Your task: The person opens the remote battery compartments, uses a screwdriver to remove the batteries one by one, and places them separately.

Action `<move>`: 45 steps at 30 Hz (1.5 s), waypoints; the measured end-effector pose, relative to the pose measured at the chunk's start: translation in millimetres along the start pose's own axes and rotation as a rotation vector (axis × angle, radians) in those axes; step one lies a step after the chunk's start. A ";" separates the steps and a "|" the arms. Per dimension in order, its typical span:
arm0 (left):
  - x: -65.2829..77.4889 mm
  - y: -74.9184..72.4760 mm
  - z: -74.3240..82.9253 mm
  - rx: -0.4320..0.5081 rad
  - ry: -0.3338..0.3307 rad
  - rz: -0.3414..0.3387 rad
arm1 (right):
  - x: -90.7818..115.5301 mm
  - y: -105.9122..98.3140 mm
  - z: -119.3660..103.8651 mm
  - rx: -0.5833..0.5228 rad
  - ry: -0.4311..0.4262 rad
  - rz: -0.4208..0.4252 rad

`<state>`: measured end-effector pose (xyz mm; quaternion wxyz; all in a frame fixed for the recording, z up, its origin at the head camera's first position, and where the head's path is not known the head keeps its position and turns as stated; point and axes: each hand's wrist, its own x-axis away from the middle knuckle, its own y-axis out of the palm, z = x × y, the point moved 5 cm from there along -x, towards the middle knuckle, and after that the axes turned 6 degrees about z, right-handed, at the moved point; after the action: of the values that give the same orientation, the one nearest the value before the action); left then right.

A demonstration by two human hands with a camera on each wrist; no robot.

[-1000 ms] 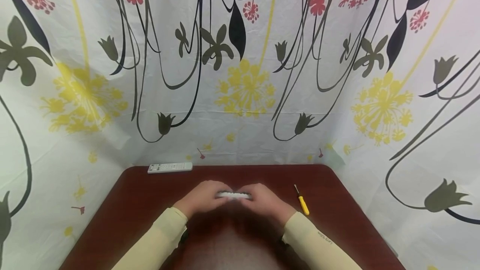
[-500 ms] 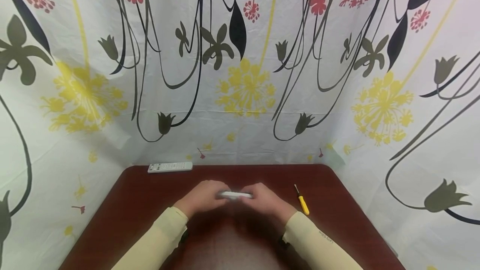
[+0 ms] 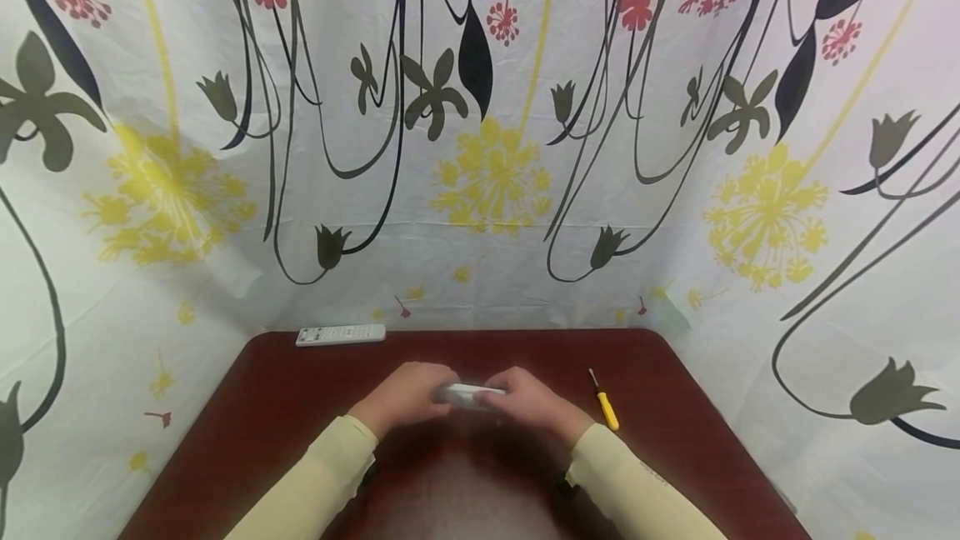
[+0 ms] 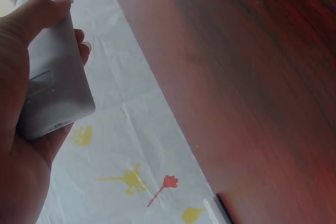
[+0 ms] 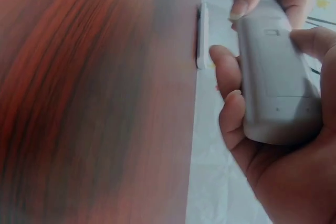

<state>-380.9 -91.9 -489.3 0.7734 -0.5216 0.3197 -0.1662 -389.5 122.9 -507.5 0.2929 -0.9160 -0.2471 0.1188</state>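
Observation:
Both hands hold a white remote control [image 3: 474, 392] above the middle of the table. Its plain back, with a battery cover [image 5: 278, 72] and a small latch mark, shows in the right wrist view; the button side is hidden. My left hand [image 3: 411, 394] grips one end, and in the left wrist view its thumb lies across the back of the remote [image 4: 58, 72]. The other end is in my right hand [image 3: 531, 400], with fingers curled round one long edge and the thumb on the opposite side.
A second white remote control [image 3: 341, 335] lies at the back left of the dark red table [image 3: 465, 482]. To the right is a screwdriver [image 3: 606, 407] with a yellow handle. A flower-patterned curtain [image 3: 480, 265] hangs behind and along both sides.
The held remote control has turned a little between the hands, its right end now slightly lower and more of its flat face showing. Both hands stay in nearly the same place.

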 end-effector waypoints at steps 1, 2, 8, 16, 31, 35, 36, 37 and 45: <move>-0.1 0.7 0.2 -0.011 0.005 -0.001 | 0.9 0.3 0.1 -0.031 0.017 -0.004; -0.3 1.6 0.5 -0.022 0.009 -0.001 | 1.6 0.6 0.2 -0.059 0.032 -0.008; -1.7 3.2 2.6 -0.079 0.039 -0.003 | 3.8 1.4 1.4 -0.153 0.075 -0.030; -4.1 2.0 8.9 -0.136 0.046 -0.007 | 3.2 1.2 7.2 -0.212 0.124 -0.042; -3.8 2.5 8.9 -0.148 0.075 -0.012 | 0.8 2.6 5.4 -0.182 0.082 -0.034; -2.7 2.3 8.0 -0.098 0.043 -0.023 | 0.9 0.7 4.3 -0.155 0.071 -0.018; -2.5 2.2 7.7 -0.086 0.034 -0.026 | 0.9 0.2 3.9 -0.153 0.068 -0.013; -2.3 2.2 7.4 -0.077 0.028 -0.028 | 0.8 -0.2 3.5 -0.146 0.063 -0.009; 0.1 3.2 6.4 -0.050 0.035 -0.040 | -0.9 -1.2 1.2 -0.060 -0.001 0.024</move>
<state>-376.8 -86.3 -490.6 0.7510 -0.5441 0.3265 -0.1827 -391.1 123.9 -507.6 0.2639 -0.9272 -0.2396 0.1152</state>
